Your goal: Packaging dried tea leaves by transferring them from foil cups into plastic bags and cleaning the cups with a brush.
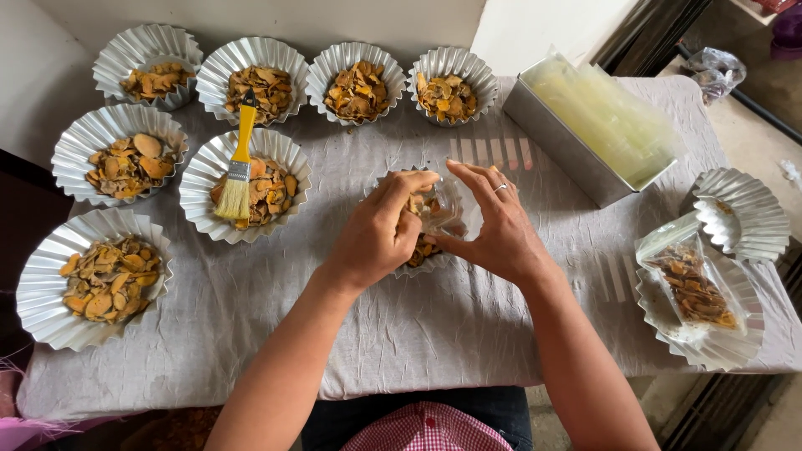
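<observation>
Both hands (443,225) filling clear bag (439,210) w/ dried slices (422,248).

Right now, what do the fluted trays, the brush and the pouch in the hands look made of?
Fluted trays: thin shiny metal, probably foil, with pleated reflective rims. Brush: glossy yellow handle, likely plastic, with pale bristles. Pouch between left hand and right hand: clear plastic film, see-through and glinting.

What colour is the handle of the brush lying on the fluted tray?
Yellow. The brush has a yellow handle and pale bristles, seen best in the head view.
</observation>
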